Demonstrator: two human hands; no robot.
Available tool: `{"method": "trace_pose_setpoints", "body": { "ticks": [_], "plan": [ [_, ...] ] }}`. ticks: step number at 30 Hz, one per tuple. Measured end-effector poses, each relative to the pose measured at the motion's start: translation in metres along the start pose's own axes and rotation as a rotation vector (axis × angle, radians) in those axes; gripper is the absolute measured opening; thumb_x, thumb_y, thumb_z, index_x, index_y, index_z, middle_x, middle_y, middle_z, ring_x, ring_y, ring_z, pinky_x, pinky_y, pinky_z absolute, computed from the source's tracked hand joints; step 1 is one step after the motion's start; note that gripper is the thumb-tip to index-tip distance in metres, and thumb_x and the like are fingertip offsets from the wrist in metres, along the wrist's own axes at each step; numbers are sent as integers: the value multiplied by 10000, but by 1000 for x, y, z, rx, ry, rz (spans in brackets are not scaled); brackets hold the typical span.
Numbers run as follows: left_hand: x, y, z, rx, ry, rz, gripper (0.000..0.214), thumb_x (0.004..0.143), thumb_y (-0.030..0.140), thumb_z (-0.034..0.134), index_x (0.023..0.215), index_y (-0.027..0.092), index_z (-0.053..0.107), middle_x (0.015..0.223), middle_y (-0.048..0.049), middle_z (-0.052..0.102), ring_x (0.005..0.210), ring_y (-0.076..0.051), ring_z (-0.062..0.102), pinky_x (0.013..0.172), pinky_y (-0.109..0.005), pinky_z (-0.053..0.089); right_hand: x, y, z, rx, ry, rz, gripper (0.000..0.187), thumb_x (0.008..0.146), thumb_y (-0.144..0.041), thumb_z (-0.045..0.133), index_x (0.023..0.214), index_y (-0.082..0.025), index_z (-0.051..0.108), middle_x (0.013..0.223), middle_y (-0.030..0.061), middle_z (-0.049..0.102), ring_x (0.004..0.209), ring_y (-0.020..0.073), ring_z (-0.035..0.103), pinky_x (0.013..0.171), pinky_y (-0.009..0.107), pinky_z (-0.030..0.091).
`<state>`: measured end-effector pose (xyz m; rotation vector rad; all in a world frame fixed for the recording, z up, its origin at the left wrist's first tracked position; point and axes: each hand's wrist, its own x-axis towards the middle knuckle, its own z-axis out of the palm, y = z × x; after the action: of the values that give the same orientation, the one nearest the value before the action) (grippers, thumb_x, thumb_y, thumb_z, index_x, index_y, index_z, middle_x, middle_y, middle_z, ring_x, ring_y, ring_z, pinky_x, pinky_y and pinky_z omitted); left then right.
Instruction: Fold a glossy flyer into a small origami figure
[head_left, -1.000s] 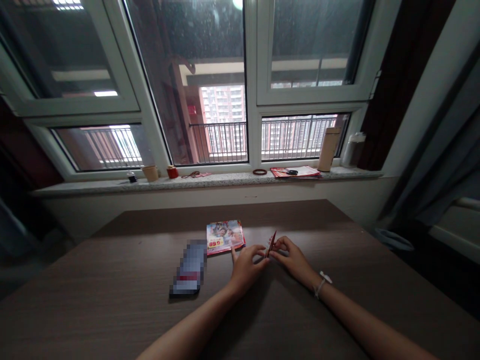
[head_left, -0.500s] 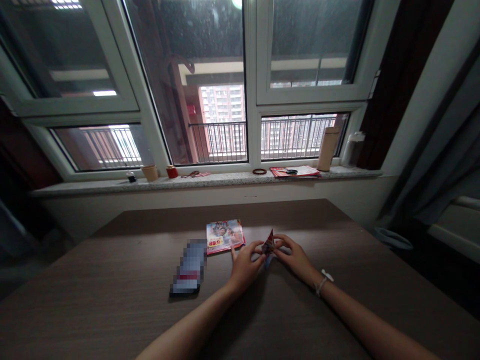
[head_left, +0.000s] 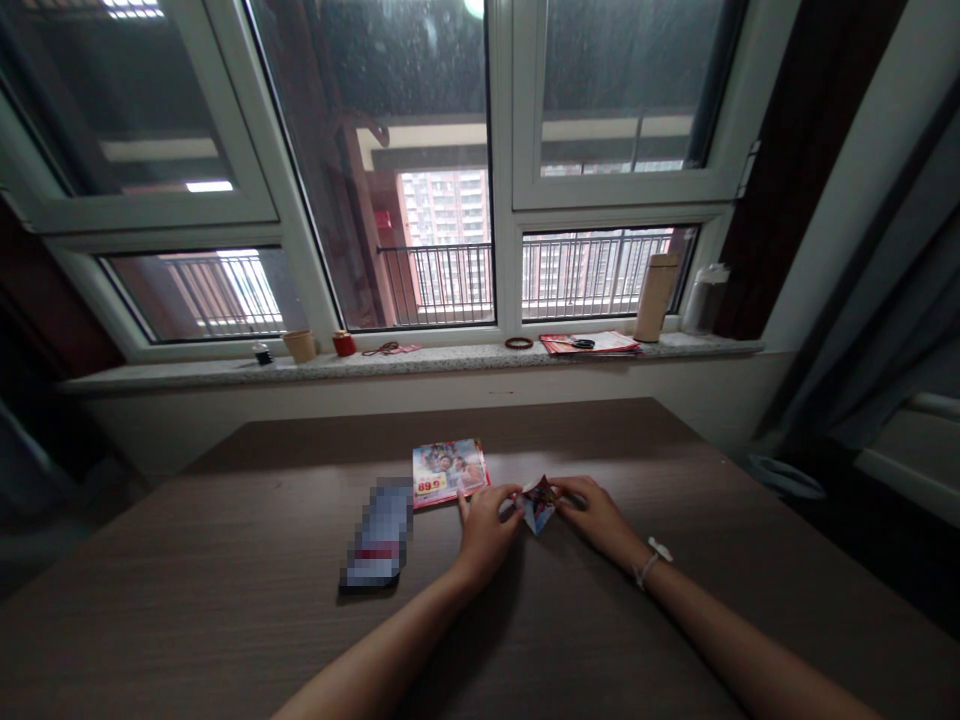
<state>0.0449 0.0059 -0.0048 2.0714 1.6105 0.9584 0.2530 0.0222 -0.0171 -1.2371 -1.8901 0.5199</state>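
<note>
A small piece of folded printed paper, red and pale blue with pointed corners, is held between my two hands just above the brown table. My left hand pinches its left edge, its little finger reaching toward a stack of printed square sheets. On the other side, my right hand grips the paper's right corner between thumb and fingers. A pale bracelet circles my right wrist.
Left of the stack lies a phone, its screen pixelated. Along the windowsill stand a paper cup, a red spool-like item, a dark ring, papers with scissors, a tan flask and a clear bottle.
The folded paper has gone from a narrow upright shape to a wider, flatter one. My hands have moved slightly apart.
</note>
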Motion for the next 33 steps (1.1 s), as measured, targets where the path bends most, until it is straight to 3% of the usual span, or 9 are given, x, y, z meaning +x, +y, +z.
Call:
{"method": "trace_pose_setpoints", "body": {
  "ticks": [10,17,27,33],
  "plan": [
    [-1,5,-4,19,-3,3,239,836,264,596,1058,309,673,1137,-12,654,1154,-242,501,1094,-501,190,-2,-3,-4,-164,-51,-60,275,851,-258,517,1036,-317,711,1024,43,665,1027,228,538,977,430,353],
    [0,5,-3,6,6,24,255,918,403,479,1007,307,698,1133,-10,654,1136,-230,511,1100,-512,184,-7,-14,-6,-266,-108,-71,322,883,-229,477,1104,-366,666,1078,19,659,1135,237,495,1088,568,137],
    [-5,9,-4,85,-15,36,311,949,427,420,975,311,707,1093,2,689,1111,-231,511,1103,-566,108,-8,-12,-5,-301,-112,-120,344,889,-197,458,1132,-353,645,1078,21,672,1164,230,491,1092,590,125],
    [-6,8,-3,137,-14,57,272,922,419,477,946,288,715,1109,-12,676,1124,-245,499,1104,-564,117,-8,-15,-5,-316,-97,-150,341,883,-181,453,1101,-348,655,1078,23,657,1112,211,522,1093,605,113]
  ]
}}
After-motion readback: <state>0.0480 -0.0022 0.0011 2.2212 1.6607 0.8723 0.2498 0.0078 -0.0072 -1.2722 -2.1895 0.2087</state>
